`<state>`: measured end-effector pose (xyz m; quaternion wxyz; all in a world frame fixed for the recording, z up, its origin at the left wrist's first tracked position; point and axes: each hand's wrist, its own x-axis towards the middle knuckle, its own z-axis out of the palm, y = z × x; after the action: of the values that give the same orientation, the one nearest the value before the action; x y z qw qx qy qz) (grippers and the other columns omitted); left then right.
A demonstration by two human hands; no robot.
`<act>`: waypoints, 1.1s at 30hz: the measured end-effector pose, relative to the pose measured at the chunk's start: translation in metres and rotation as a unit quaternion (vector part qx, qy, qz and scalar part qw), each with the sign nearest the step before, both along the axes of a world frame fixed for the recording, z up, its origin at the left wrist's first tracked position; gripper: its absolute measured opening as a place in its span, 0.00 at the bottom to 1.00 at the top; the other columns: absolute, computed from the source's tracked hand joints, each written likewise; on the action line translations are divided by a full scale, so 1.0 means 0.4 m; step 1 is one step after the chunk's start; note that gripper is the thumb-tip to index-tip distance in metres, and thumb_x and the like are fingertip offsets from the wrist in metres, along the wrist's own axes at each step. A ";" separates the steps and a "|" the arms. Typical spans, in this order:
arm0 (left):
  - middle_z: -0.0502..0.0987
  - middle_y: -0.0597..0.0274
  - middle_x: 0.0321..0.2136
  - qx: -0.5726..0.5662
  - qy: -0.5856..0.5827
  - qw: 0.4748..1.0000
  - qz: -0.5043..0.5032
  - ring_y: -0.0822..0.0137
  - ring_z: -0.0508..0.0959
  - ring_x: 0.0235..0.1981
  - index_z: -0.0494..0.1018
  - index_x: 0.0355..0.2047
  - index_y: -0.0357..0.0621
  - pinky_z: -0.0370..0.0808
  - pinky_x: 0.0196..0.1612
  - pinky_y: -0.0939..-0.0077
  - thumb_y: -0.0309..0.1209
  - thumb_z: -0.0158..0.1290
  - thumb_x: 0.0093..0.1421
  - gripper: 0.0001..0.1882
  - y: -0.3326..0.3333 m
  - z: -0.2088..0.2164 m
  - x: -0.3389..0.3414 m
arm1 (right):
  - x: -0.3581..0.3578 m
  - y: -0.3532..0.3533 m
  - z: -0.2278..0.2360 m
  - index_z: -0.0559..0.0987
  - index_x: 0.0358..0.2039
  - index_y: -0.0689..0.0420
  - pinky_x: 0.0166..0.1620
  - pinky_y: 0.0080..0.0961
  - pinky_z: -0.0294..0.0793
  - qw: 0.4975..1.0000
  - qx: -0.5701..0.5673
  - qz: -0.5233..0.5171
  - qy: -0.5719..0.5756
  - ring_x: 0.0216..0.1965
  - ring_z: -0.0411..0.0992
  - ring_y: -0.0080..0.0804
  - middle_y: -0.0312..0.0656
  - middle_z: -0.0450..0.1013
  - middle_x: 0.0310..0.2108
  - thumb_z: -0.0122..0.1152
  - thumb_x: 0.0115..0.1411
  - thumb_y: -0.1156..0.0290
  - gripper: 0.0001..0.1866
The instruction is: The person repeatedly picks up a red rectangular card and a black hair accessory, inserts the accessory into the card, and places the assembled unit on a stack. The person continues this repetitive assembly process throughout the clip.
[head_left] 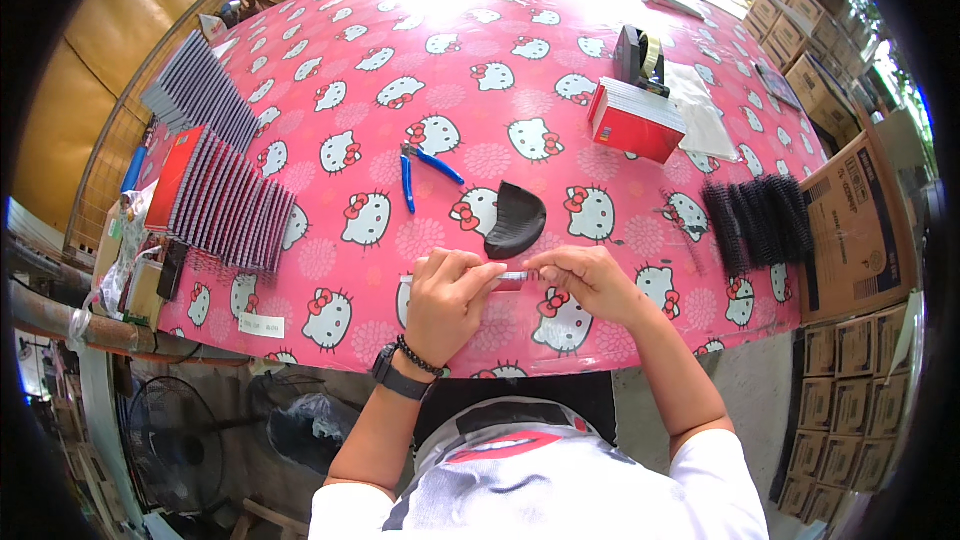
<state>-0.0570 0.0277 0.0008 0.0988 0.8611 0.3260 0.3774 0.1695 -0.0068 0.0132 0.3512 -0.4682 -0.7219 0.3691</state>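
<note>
Close to the table's front edge, my left hand [452, 298] is closed on a small booklet [511, 281], seen nearly edge-on with some red and silvery white showing. My right hand [588, 278] pinches at the booklet's right end, where a bit of dark coil shows between the fingertips. Most of the booklet is hidden by my fingers. Just beyond my hands lies a black, half-round, shell-like piece [518, 222]. Farther off to the left rest cutting pliers [408, 186] with blue handles, their jaws pointing away from me.
Spiral-bound booklets [232, 198] stand in a row at left, with another stack [205, 88] behind. At right are black plastic coils [755, 225], a pile of red booklets [638, 125], a tape dispenser [638, 58] and a cardboard box [858, 225]. A white label [262, 326] lies front left.
</note>
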 end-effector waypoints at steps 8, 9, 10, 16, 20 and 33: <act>0.73 0.65 0.34 -0.032 0.059 0.997 -0.039 0.61 0.73 0.37 0.72 0.36 0.51 0.65 0.40 0.65 0.36 0.60 0.49 0.14 -0.011 0.015 0.049 | -0.014 -0.016 0.019 0.62 0.58 0.56 0.33 0.29 0.72 0.999 -0.049 -0.012 0.004 0.26 0.74 0.36 0.43 0.73 0.26 0.53 0.62 0.74 0.24; 0.73 0.65 0.33 -0.021 0.078 0.996 -0.035 0.61 0.73 0.37 0.71 0.35 0.51 0.65 0.40 0.65 0.36 0.60 0.50 0.14 -0.012 0.008 0.049 | -0.014 -0.013 0.023 0.64 0.57 0.57 0.34 0.28 0.72 0.998 -0.062 0.003 0.014 0.28 0.74 0.35 0.44 0.73 0.26 0.56 0.62 0.71 0.24; 0.73 0.65 0.33 -0.010 0.097 0.995 -0.030 0.62 0.73 0.37 0.71 0.34 0.50 0.64 0.40 0.65 0.37 0.60 0.50 0.13 -0.014 0.005 0.047 | -0.010 -0.004 0.026 0.64 0.57 0.57 0.35 0.28 0.72 0.998 -0.054 0.009 -0.006 0.30 0.75 0.35 0.44 0.74 0.27 0.57 0.61 0.71 0.24; 0.74 0.68 0.31 -0.020 0.045 0.997 -0.065 0.64 0.72 0.37 0.70 0.31 0.50 0.64 0.40 0.66 0.39 0.59 0.52 0.12 -0.021 0.016 0.048 | 0.046 0.136 0.004 0.66 0.59 0.49 0.61 0.42 0.59 0.977 0.109 -0.013 -0.184 0.62 0.57 0.48 0.53 0.58 0.61 0.71 0.48 0.58 0.38; 0.74 0.69 0.32 -0.006 0.048 0.995 -0.088 0.65 0.73 0.38 0.72 0.32 0.50 0.64 0.41 0.68 0.39 0.58 0.53 0.10 -0.023 0.017 0.038 | 0.012 0.172 -0.094 0.70 0.54 0.45 0.61 0.49 0.56 0.966 0.105 0.010 -0.236 0.63 0.52 0.55 0.54 0.52 0.64 0.75 0.39 0.58 0.39; 0.77 0.71 0.34 0.012 0.121 0.991 -0.056 0.67 0.74 0.39 0.75 0.33 0.52 0.61 0.47 0.62 0.43 0.59 0.52 0.13 -0.027 0.005 0.027 | 0.000 0.108 -0.063 0.76 0.47 0.50 0.57 0.42 0.62 0.986 0.091 -0.054 -0.126 0.55 0.61 0.51 0.54 0.66 0.52 0.69 0.46 0.51 0.29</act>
<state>-0.0463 0.0169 0.0027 0.0693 0.9183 0.2825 0.2685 0.1693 0.0364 -0.0122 0.3181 -0.5154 -0.7645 0.2205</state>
